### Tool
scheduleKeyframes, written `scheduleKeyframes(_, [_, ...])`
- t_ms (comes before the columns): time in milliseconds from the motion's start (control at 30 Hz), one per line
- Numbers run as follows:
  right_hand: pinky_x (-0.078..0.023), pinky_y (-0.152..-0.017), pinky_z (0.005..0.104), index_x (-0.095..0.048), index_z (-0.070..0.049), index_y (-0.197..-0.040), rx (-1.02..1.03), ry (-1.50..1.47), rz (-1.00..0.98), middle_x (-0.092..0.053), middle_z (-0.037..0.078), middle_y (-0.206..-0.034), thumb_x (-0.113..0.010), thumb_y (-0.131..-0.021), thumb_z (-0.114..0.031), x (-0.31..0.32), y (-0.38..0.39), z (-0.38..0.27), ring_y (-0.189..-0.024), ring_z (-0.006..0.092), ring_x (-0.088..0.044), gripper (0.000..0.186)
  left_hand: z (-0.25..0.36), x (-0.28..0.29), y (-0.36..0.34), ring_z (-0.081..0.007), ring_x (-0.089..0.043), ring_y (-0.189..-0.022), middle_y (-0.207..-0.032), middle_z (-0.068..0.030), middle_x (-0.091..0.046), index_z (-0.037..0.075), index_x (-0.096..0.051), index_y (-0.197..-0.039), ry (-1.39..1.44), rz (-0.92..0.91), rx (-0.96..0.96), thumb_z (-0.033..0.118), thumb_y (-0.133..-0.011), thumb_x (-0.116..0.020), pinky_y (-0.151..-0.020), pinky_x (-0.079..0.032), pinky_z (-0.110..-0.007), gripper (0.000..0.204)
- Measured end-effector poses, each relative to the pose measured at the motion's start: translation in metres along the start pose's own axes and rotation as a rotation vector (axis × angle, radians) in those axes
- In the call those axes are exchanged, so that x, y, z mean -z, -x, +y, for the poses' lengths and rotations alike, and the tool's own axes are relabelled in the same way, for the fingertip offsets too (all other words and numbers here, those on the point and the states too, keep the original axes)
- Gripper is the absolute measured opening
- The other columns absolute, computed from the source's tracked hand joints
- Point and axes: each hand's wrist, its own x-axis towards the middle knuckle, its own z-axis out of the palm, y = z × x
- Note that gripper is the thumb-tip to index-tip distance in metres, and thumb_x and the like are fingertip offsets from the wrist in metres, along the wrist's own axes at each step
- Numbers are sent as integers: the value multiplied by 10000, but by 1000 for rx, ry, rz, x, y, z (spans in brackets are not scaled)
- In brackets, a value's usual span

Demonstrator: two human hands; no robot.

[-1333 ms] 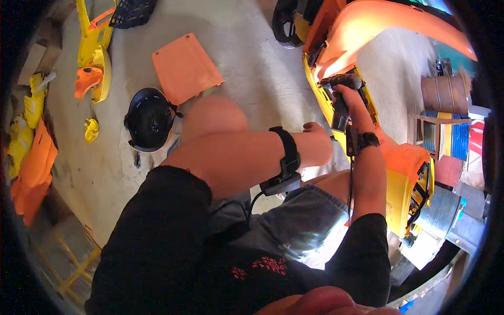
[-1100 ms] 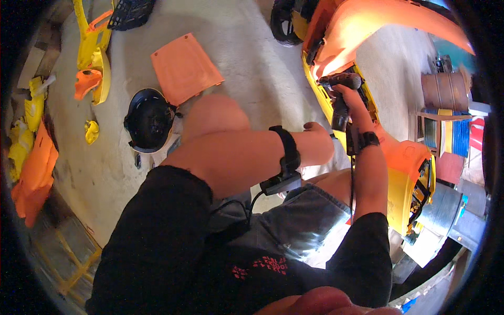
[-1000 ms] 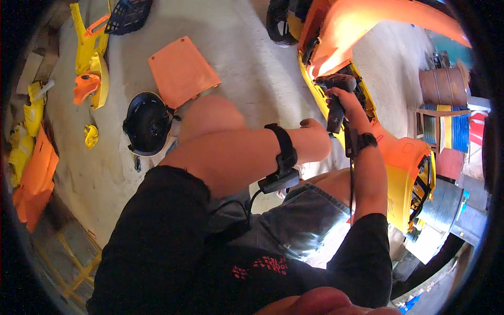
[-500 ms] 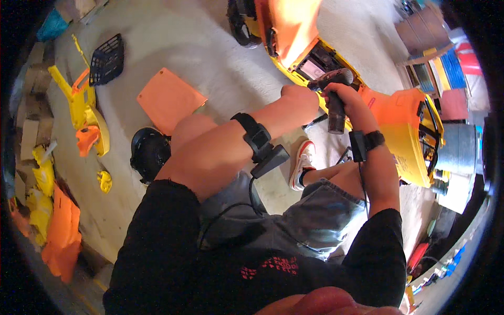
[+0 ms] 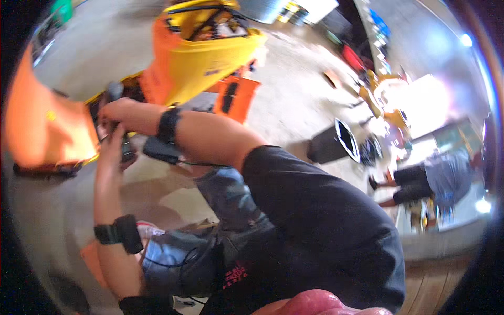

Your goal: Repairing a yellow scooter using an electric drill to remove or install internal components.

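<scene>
Nearest, black shirt (image 5: 315,231) and denim shorts (image 5: 178,262) low in frame. Right hand (image 5: 112,153) up from the lower edge, black wristband (image 5: 118,234) on the forearm, fingers (image 5: 107,137) pressed together and laid along the left side of the dark tool (image 5: 126,149); full wrap round it too blurred to tell. Left hand (image 5: 124,112) in from the right, just above, banded wrist (image 5: 168,126), fingers curled tight over the tool's upper part, grey tip (image 5: 113,91) poking out past the knuckles. Tool thus between both hands, upright, right up against the yellow-orange plastic vehicle body (image 5: 210,58). Blurred orange shell (image 5: 44,128) at far left. Further out, orange panel (image 5: 235,97) on the concrete floor (image 5: 299,94), then black bin (image 5: 333,142). Farthest right, another person (image 5: 430,181) bent over, well apart.
</scene>
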Motion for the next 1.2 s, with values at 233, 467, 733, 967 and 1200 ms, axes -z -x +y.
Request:
scheduleKeyframes(233, [-543, -755, 358, -648, -100, -985, -481, -855, 202, -678, 94, -989, -732, -676, -147, -13, -35, 39, -918, 248, -666, 323, 12, 5, -21, -110, -552, -630, -759, -5, -526, 57, -567, -1004, -56, -105, -151, 239, -813, -639, -540, -464, -259, 274])
scheduleKeyframes(467, [-533, -731, 376, -698, -74, -926, -32, 335, -241, -687, 125, -923, -662, -742, -191, 2, -40, 11, -863, 284, -658, 222, 2, 34, -26, -126, -556, -606, -692, -13, -551, 80, -580, -864, 306, -20, 173, 222, -799, -635, -504, -438, -245, 165])
scheduleKeyframes(733, [-514, -733, 305, -672, -65, -999, 16, -203, 204, -690, 49, -817, -608, -823, -259, 234, 74, -159, -759, 141, -649, 269, -53, 51, -27, -204, -550, -630, -756, -71, -541, 82, -498, -861, 658, 120, 409, 116, -757, -682, -556, -503, -335, 214])
scheduleKeyframes(967, [-511, -748, 305, -659, -64, -1022, -288, 419, 309, -683, 50, -854, -593, -838, -261, 316, 151, -157, -784, 147, -645, 278, -7, 2, 7, -235, -564, -719, -816, -95, -514, 61, -496, -992, 631, 66, 490, 106, -744, -691, -582, -514, -338, 319])
scheduleKeyframes(1200, [-509, -762, 305, -647, -62, -1044, -476, 570, 317, -676, 51, -890, -577, -852, -263, 291, 165, -68, -809, 153, -642, 286, -24, 18, 2, -257, -572, -724, -812, -110, -523, 66, -492, -970, 623, 163, 468, 112, -749, -682, -597, -514, -367, 295])
